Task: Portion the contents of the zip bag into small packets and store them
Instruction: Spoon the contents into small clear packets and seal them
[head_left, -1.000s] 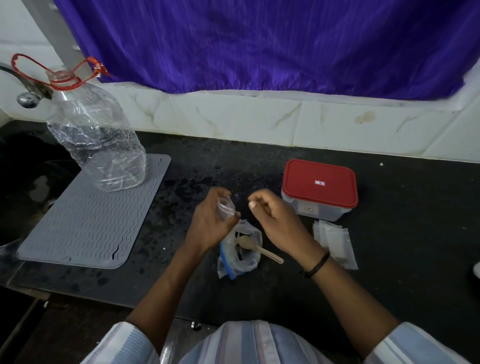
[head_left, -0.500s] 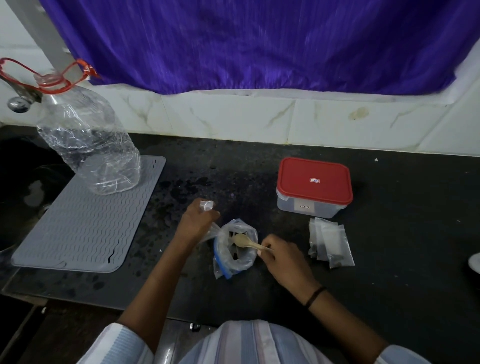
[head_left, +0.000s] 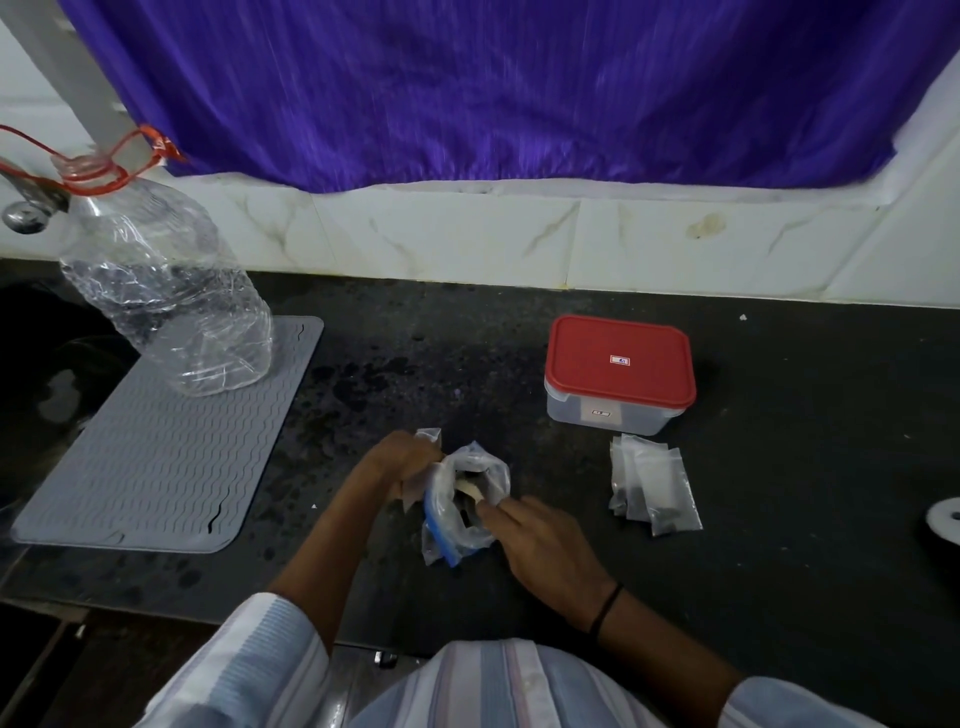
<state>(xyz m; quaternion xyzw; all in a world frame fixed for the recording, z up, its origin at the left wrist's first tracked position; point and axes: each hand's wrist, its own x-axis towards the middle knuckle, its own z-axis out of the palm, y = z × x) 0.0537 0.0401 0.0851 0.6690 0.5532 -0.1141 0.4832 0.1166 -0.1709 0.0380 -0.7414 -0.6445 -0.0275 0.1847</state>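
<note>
Dark stone counter (head_left: 779, 571) under a white tiled backsplash, purple curtain (head_left: 493, 88) above. Far left: grey ribbed mat (head_left: 156, 457) with a crumpled clear plastic bottle (head_left: 171, 301) standing on its back corner. Right of centre: clear container with red lid (head_left: 620, 371), closed. Just in front of it, a small stack of filled packets (head_left: 652, 488) lying overlapped on the counter, dark contents settled at their near ends.

Zip bag (head_left: 462, 499) sits mid-counter, just in front of the person, between both hands. Clear film, blue zip strip along the near-left edge, mouth gaping upward, crumpled and soft. Dark contents inside; amount not readable.

Left hand (head_left: 402, 465) is clenched around an empty small packet (head_left: 430, 436), pressed against the bag's left side. Right hand (head_left: 540, 535) has fingertips at the bag mouth, pinched on the spoon (head_left: 470, 488); only a pale bit of the spoon shows inside, so the grip itself is partly hidden.

Risks, my read:
- Bag is floppy with nothing bracing it; lifting the spoon out could drag the film and tip it, spilling on the counter.
- Packet mouth is narrow and looks squashed in the fist; if it's not opened first, the scoop spills down the outside.
- Dark grains on a dark counter would be hard to spot and recover.
</note>
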